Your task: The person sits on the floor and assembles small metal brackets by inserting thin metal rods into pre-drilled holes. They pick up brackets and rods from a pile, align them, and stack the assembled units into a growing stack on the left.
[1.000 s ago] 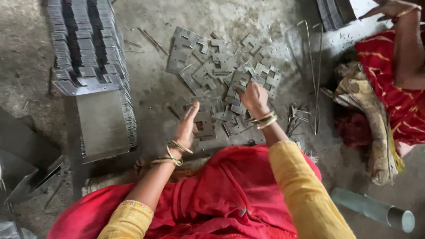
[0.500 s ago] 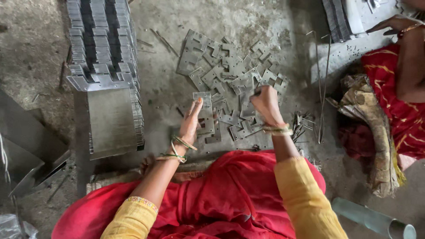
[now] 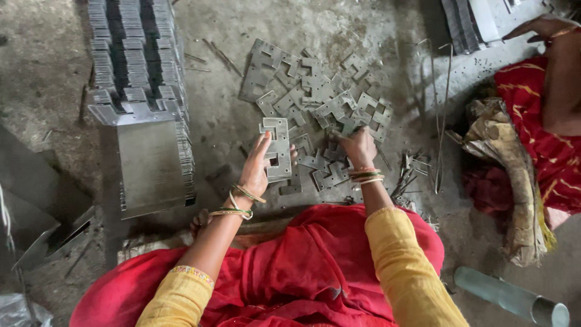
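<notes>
My left hand (image 3: 257, 166) holds a small stack of flat grey metal stampings (image 3: 278, 148) upright on the concrete floor, fingers along its left side. My right hand (image 3: 358, 145) reaches into a loose heap of the same notched metal plates (image 3: 315, 100) and closes on one plate at the heap's near edge. Both wrists wear bangles. My red garment and yellow sleeves fill the bottom of the view.
A tall neat stack of metal plates (image 3: 136, 79) stands at the left, with a flat sheet (image 3: 151, 166) leaning on it. Another person in red sits at the right, one hand (image 3: 538, 27) on more stacked plates (image 3: 469, 21). A metal tube (image 3: 511, 297) lies at bottom right.
My left hand has gathered a plate stack and set it upright. My right hand moved a little left and nearer within the heap. The camera view shifted slightly.
</notes>
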